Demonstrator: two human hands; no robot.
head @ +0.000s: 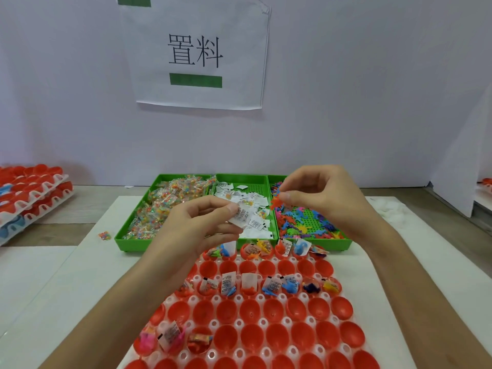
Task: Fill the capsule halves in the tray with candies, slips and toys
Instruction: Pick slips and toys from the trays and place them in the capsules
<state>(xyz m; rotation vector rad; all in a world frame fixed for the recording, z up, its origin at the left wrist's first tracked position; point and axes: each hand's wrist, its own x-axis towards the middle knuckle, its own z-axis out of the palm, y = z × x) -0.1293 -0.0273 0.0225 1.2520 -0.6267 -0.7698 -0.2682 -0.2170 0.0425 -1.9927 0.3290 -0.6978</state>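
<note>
A white tray (343, 350) of red capsule halves (277, 336) lies in front of me. Two far rows and a few near-left halves hold slips and toys. Behind it stands a green bin (119, 237) with three parts: candy packets (162, 206) on the left, paper slips (255, 206) in the middle, small coloured toys (306, 222) on the right. My left hand (202, 230) hovers over the slip part and pinches a printed slip (243, 215). My right hand (324, 195) is raised over the toy part and pinches an orange toy (275, 203).
Stacked trays of red capsule halves (29, 193) stand at the far left. One loose candy packet (104, 235) lies on the white mat (90, 262) left of the bin. A paper sign (197, 54) hangs on the wall behind. A white partition (460, 166) stands at right.
</note>
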